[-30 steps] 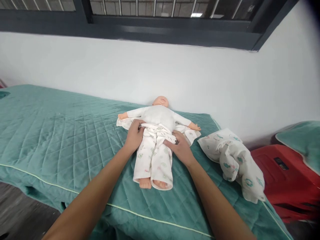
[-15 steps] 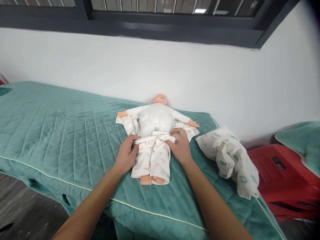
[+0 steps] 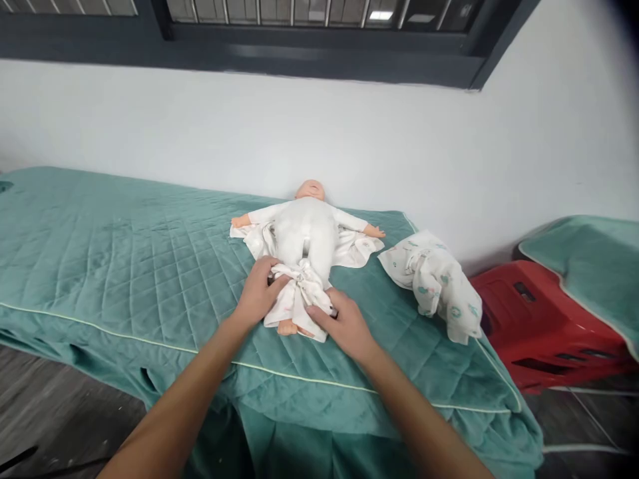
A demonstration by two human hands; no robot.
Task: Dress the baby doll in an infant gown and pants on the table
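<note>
A baby doll (image 3: 307, 229) with a white cloth body lies on its back, arms spread, head toward the wall. White printed pants (image 3: 299, 296) are bunched around its lower legs, with the feet showing at the hems. My left hand (image 3: 259, 291) grips the pants on the left side, thumb on top. On the right side my right hand (image 3: 344, 322) is closed on the same fabric near the doll's shin. An open printed shirt (image 3: 352, 249) lies spread beneath the doll's back and arms.
A green quilted cover (image 3: 124, 259) spreads over the bed under the doll. To the right lies a crumpled white printed cloth (image 3: 436, 283). Beyond the bed's right edge stands a red plastic stool or chair (image 3: 549, 326), partly under green fabric (image 3: 594, 266). A white wall (image 3: 249, 126) rises behind.
Both hands have drawn the pants from the doll's hips down to its lower legs, baring the white thighs. The pants are now gathered and bunched. The view has shifted slightly.
</note>
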